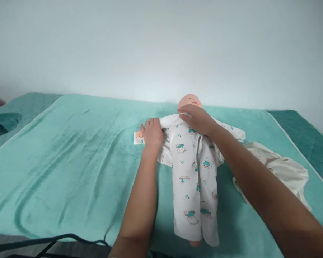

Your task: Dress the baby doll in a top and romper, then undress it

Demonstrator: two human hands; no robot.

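Observation:
A baby doll [188,99] lies on its back on a teal blanket, its head toward the wall. It is dressed in a white baby romper [185,168] with teal and pink animal prints; one foot pokes out at the hem. My left hand [153,133] is closed round the sleeve on the doll's left-side arm in view, and a little doll hand shows beyond my fingers. Across the upper chest, my right hand [197,117] has its fingers bent together at the romper's collar, just under the doll's face. The cloth between its fingertips is partly hidden.
A cream cloth garment [278,170] lies crumpled on the right, partly behind my right forearm. The teal blanket [70,154] covers a darker green quilted bedspread [298,136]. A white wall [150,46] rises behind. A black bar [43,242] crosses the lower left.

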